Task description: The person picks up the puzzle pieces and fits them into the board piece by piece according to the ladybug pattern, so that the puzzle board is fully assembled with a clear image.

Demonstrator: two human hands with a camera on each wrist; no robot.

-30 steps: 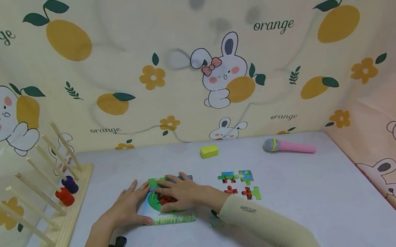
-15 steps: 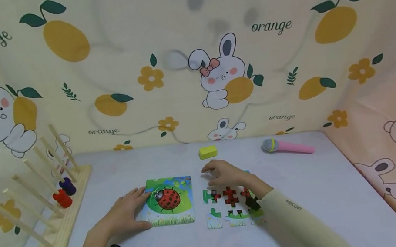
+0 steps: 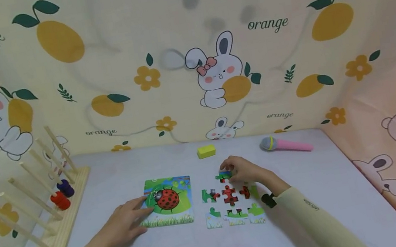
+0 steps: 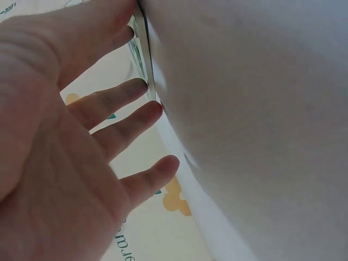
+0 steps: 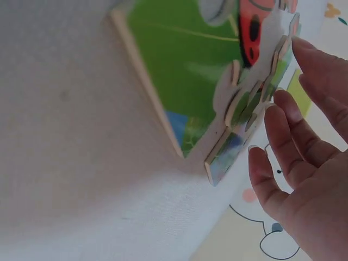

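Observation:
A square ladybug puzzle board (image 3: pixel 171 198) lies flat on the table. Extended fingers of my left hand (image 3: pixel 129 217) rest along its left edge; in the left wrist view they meet its thin side. To the right, loose puzzle pieces (image 3: pixel 230 196) lie spaced apart in rows. Over the back row is my right hand (image 3: pixel 243 169), its fingertips right at the top middle puzzle piece (image 3: pixel 223 176), which still lies in its place. The right wrist view shows these fingers (image 5: pixel 280 130) relaxed beside the pieces' edges. The hand hides the back right spot.
A wooden peg rack (image 3: pixel 56 236) with red and purple pieces stands at the left. Behind the puzzle lie a yellow block (image 3: pixel 206 151) and a pink toy microphone (image 3: pixel 287 144). A printed cloth (image 3: pixel 161 28) hangs around the table.
My right hand has left the board and moved right, over the loose pieces' back left, then to the top middle piece. My left hand has stayed at the board's left edge, drawing slightly back.

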